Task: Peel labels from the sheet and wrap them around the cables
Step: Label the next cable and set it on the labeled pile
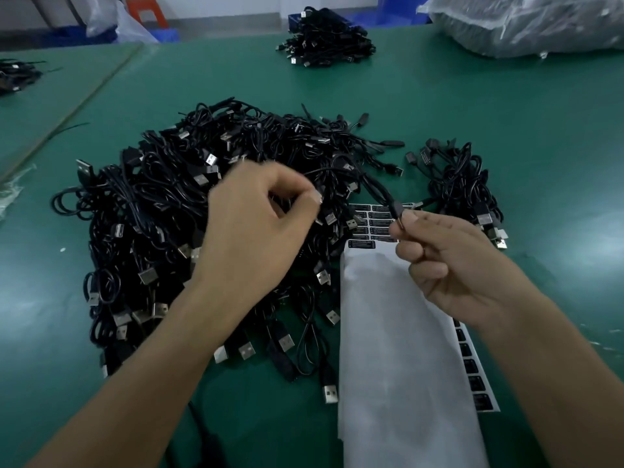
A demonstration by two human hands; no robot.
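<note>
A big heap of black USB cables (162,211) covers the green table's middle. My left hand (256,228) hovers over the heap, thumb and forefinger pinched together on one black cable (341,170) that arcs across to the right. My right hand (452,261) pinches the small plug end of that same cable above the label sheet (398,349). The sheet is white, mostly bare backing, with rows of black labels (378,224) at its far end and a strip of them along its right edge.
A smaller bunch of cables (462,184) lies right of the sheet. Another pile (324,45) sits at the far edge in front of a blue bin. A plastic-wrapped bundle (526,25) is at the far right, more cables (17,76) far left.
</note>
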